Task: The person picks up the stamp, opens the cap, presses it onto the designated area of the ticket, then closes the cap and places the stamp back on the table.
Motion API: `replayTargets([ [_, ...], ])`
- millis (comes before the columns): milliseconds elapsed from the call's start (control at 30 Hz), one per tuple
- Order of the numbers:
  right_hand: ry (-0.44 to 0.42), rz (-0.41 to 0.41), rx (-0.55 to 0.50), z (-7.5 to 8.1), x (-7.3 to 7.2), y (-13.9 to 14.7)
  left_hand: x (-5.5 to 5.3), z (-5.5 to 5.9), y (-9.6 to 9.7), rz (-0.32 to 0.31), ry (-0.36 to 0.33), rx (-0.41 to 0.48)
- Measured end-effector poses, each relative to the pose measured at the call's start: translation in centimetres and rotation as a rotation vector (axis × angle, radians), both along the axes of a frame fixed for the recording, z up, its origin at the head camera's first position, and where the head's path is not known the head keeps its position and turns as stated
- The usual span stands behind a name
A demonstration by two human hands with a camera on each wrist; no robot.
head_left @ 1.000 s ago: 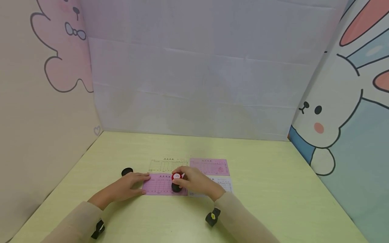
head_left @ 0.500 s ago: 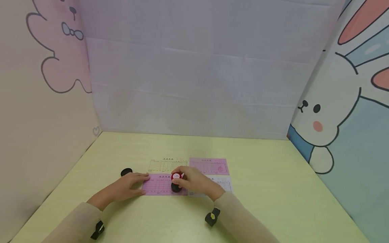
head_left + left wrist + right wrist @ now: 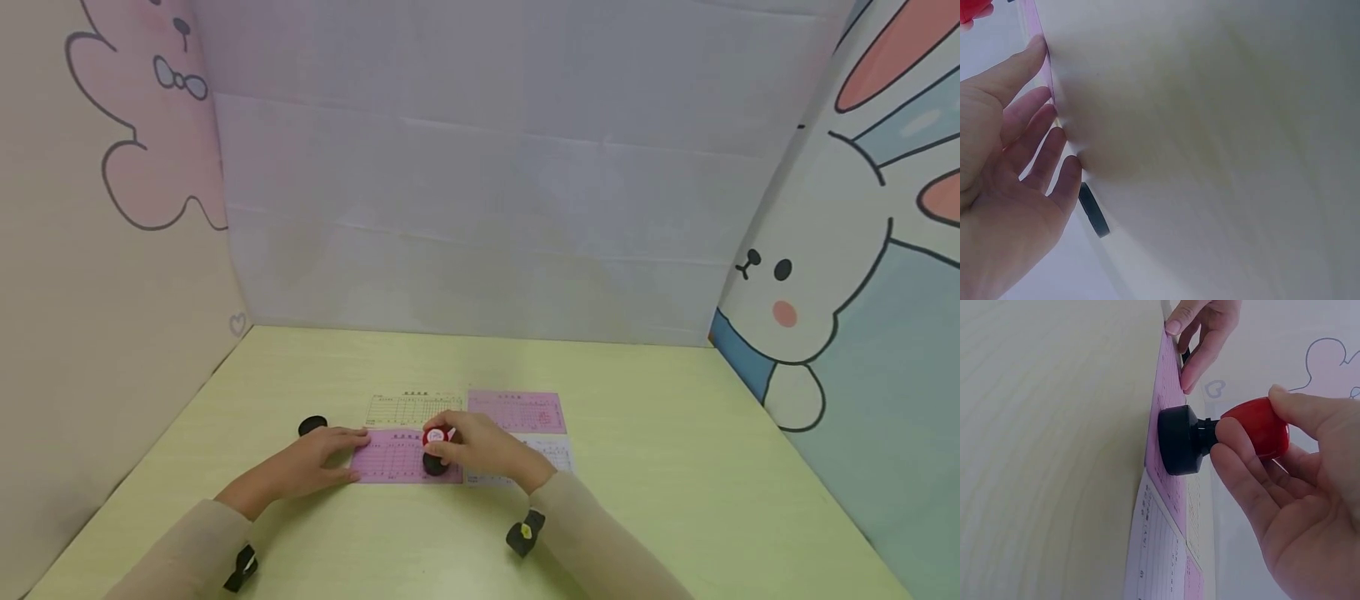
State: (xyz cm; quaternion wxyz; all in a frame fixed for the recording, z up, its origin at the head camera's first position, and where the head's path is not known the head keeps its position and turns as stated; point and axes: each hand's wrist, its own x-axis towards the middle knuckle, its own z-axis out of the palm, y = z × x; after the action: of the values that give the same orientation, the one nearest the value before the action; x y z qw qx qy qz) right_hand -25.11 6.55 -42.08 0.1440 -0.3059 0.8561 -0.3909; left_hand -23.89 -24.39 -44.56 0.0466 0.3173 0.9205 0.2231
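"So, leftmost?"

"Black disc (image 3: 312,426), then the left hand (image 3: 318,462), fingers extended, touching the near pink slip (image 3: 386,458)."

"Next?"

"I see the red-handled stamp (image 3: 1208,433) on that slip, pinched by the right hand (image 3: 480,446)."

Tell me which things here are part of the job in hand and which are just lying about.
In use:
- red-handled stamp, held by the right hand
- near pink slip, under the stamp, with the left hand at one end

Lying about, it seems:
- black disc, perhaps the stamp's cap
- yellowish slip
- white slip
- far pink slip, perhaps already stamped
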Motion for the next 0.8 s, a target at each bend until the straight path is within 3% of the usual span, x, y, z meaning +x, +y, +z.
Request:
replayTargets([
  [367, -0.070, -0.016, -0.076, 0.0, 0.0, 0.3, 0.1, -0.1, 0.0, 0.009, -0.013, -0.009],
  [800, -0.042, -0.032, -0.096, 1.4, -0.2, 2.2, 0.2, -0.1, -0.1, -0.004, 0.013, -0.015],
])
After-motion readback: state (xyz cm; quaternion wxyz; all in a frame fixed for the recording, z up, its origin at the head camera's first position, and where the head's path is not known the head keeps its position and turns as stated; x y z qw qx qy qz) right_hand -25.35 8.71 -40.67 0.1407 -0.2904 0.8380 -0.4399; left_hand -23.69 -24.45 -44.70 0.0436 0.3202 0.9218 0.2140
